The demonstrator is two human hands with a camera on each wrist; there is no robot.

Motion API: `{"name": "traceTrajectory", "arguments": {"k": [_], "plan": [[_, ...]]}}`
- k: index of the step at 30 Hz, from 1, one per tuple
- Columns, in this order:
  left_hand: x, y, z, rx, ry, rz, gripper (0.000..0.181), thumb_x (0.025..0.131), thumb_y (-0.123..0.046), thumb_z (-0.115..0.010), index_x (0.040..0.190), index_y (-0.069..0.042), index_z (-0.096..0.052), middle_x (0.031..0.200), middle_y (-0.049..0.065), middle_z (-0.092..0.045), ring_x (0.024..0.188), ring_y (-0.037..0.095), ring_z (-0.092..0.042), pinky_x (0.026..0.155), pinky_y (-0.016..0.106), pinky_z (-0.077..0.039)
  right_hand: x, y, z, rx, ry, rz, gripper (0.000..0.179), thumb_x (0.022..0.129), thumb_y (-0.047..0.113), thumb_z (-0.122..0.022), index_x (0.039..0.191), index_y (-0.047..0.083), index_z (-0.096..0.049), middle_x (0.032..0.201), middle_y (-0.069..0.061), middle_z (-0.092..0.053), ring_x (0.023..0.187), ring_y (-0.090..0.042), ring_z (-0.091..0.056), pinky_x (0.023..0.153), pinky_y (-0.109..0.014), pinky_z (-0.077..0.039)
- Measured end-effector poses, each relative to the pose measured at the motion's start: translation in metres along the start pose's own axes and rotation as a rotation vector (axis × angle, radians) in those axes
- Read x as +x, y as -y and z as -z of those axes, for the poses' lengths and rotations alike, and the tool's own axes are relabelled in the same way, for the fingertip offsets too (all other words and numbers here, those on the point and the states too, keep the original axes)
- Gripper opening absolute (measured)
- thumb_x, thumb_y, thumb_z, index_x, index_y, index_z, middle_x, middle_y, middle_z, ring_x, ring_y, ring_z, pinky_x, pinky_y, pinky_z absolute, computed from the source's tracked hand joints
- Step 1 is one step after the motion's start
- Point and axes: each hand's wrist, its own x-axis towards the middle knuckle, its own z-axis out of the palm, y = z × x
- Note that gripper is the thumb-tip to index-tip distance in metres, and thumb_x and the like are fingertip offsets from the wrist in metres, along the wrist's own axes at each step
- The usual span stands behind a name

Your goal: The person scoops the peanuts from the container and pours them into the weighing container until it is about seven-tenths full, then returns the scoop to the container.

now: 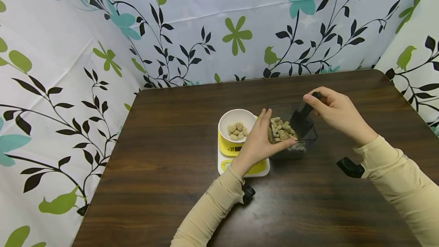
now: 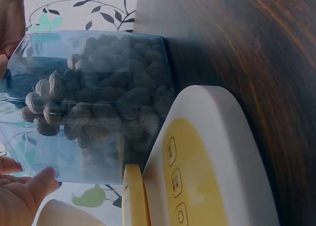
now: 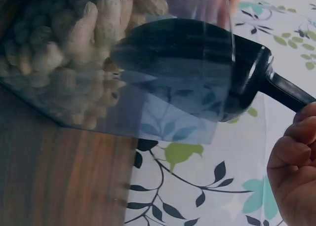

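Observation:
My right hand (image 1: 337,113) grips the handle of a black scoop (image 1: 301,124). The scoop's blade is down inside a clear plastic container (image 1: 311,140) of peanuts in their shells (image 1: 281,129). In the right wrist view, the scoop (image 3: 197,63) shows through the clear wall beside the peanuts (image 3: 74,83), its blade tip partly hidden. My left hand (image 1: 258,142) holds the container by its near left corner, the thumb along the front rim. In the left wrist view, peanuts (image 2: 118,88) fill the container's lower part.
Left of the container stands a yellow and white kitchen scale (image 1: 223,163), partly covered by my left arm. On it sits a white bowl (image 1: 224,119) with several peanuts. All stand on a dark wooden table (image 1: 164,155), and a patterned cloth (image 1: 205,3) hangs behind.

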Motion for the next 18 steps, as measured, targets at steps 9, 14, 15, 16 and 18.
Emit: {"name": "traceTrajectory", "arguments": {"k": [9,14,15,16,18], "plan": [[0.0002,-0.0019,-0.0007,-0.036,0.001,-0.004,0.100,0.077,-0.058,-0.066,0.151,-0.014,-0.015,0.157,0.009,-0.017,0.144,0.020,-0.021,0.110,0.044,-0.033,0.0016,-0.0033,0.0028,-0.103,0.106,0.034,0.035,0.096,0.045,-0.045,0.109,0.016,-0.058,0.072,-0.006,-0.060,0.062,-0.011,-0.054,0.052,-0.026,-0.040],[-0.0006,-0.0013,-0.0014,-0.037,-0.004,0.005,0.100,0.076,-0.058,-0.067,0.150,-0.014,-0.016,0.157,0.008,-0.017,0.144,0.019,-0.020,0.111,0.044,-0.033,0.0025,-0.0060,0.0056,-0.134,0.220,0.055,0.035,0.098,0.043,-0.040,0.111,0.015,-0.056,0.075,-0.006,-0.057,0.065,-0.012,-0.053,0.053,-0.028,-0.038],[-0.0007,-0.0011,-0.0014,-0.034,-0.005,0.006,0.100,0.076,-0.058,-0.067,0.150,-0.014,-0.016,0.157,0.008,-0.017,0.144,0.018,-0.020,0.111,0.044,-0.033,0.0024,-0.0063,0.0059,-0.117,0.232,0.039,0.034,0.098,0.043,-0.040,0.110,0.015,-0.056,0.075,-0.005,-0.056,0.064,-0.013,-0.052,0.054,-0.028,-0.038],[-0.0008,-0.0008,-0.0014,-0.031,-0.007,0.005,0.100,0.076,-0.058,-0.067,0.150,-0.013,-0.017,0.157,0.008,-0.018,0.144,0.018,-0.020,0.111,0.043,-0.033,0.0020,-0.0062,0.0064,-0.099,0.241,0.028,0.034,0.098,0.043,-0.040,0.110,0.015,-0.057,0.073,-0.005,-0.054,0.063,-0.014,-0.051,0.054,-0.028,-0.038],[-0.0009,-0.0005,-0.0014,-0.024,-0.008,0.004,0.100,0.076,-0.059,-0.066,0.150,-0.013,-0.017,0.157,0.007,-0.018,0.144,0.018,-0.020,0.111,0.043,-0.033,0.0016,-0.0061,0.0067,-0.055,0.252,0.004,0.033,0.098,0.043,-0.041,0.108,0.016,-0.058,0.069,-0.004,-0.051,0.060,-0.016,-0.048,0.054,-0.029,-0.036]]}}
